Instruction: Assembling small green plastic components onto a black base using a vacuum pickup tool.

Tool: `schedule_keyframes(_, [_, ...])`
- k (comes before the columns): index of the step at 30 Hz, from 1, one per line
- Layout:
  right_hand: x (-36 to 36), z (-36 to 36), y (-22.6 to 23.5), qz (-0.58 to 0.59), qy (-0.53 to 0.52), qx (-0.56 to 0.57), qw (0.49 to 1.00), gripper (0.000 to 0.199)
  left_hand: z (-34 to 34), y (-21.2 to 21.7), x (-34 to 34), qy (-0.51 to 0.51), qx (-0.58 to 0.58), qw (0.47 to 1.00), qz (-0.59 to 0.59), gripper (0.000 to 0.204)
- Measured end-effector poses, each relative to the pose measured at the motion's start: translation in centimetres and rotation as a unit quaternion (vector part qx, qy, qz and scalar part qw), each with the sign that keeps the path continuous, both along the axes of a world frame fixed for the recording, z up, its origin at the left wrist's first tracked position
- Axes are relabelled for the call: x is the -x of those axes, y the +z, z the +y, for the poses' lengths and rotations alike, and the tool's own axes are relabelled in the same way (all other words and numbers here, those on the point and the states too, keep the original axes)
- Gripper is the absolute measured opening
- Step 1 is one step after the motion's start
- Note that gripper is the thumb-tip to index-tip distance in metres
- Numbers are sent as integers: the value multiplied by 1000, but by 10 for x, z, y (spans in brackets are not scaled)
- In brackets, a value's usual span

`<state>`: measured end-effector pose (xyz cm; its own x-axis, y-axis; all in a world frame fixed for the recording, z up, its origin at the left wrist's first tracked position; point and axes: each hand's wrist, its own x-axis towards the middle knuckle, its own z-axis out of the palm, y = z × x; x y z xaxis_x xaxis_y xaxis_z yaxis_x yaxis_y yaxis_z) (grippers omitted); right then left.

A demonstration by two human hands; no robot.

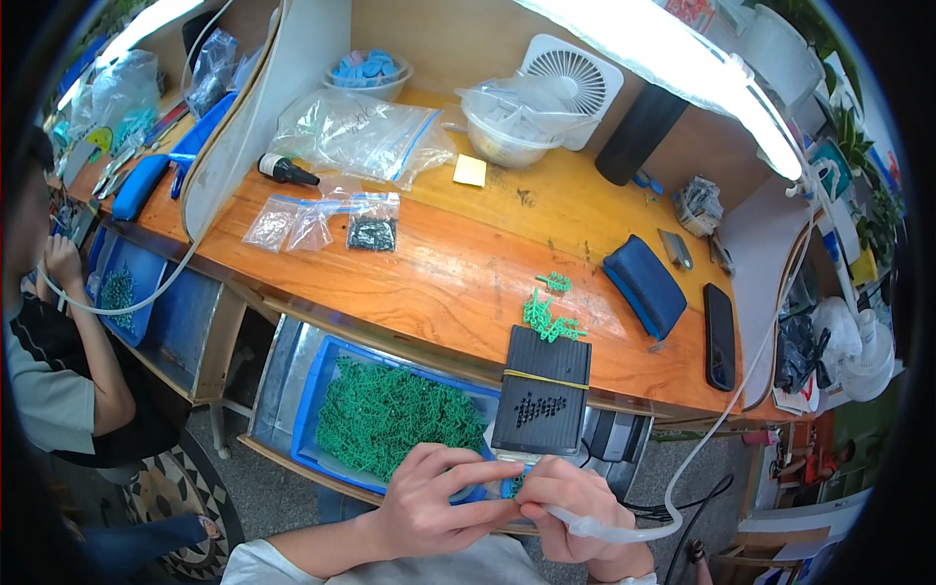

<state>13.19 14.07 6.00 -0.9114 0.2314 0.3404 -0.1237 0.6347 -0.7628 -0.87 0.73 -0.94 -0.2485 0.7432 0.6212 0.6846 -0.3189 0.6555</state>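
The left hand [434,502] and the right hand [580,497] are meeting just in front of a black ribbed block [522,351]. The right fingers are curling around the end of a translucent hose [629,534], gripping it. The left fingers are pointing toward the right fingertips, beside a small green piece [517,484] that is showing between the hands; whether they are gripping it, I cannot tell, since the hands are hiding much of it.

More green pieces [549,319] are lying on the tabletop [419,283] at the block's far end, and a tangled green heap [390,414] is filling a blue tray [308,400] beyond the left hand. A yellow rubber band [546,378] is stretching around the block, and a cluster of dark spots [539,408], pieces or holes, is showing on it.

As for writing, a large clear bag [341,136] is bearing dark handwritten marks, and a small black bottle [283,170] is wearing a pale label, its print too small for reading. A yellow sticky note [470,171] is lying beside the bag.
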Motion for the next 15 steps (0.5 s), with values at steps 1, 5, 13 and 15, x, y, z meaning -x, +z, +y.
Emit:
schedule_keyframes(1, [1,0,0,1,11,-23,1000,5,0,0,0,0,1,1000,0,26])
schedule_keyframes(5, [-3,1,-3,3,0,23,1000,5,0,3,0,1,1,1000,0,25])
schedule_keyframes(13, [8,9,-13,61,-158,31,985,12,4,0,0,6,-11,1000,20,24])
schedule_keyframes(15, [13,10,-9,56,-153,20,986,12,3,0,0,9,-5,1000,20,23])
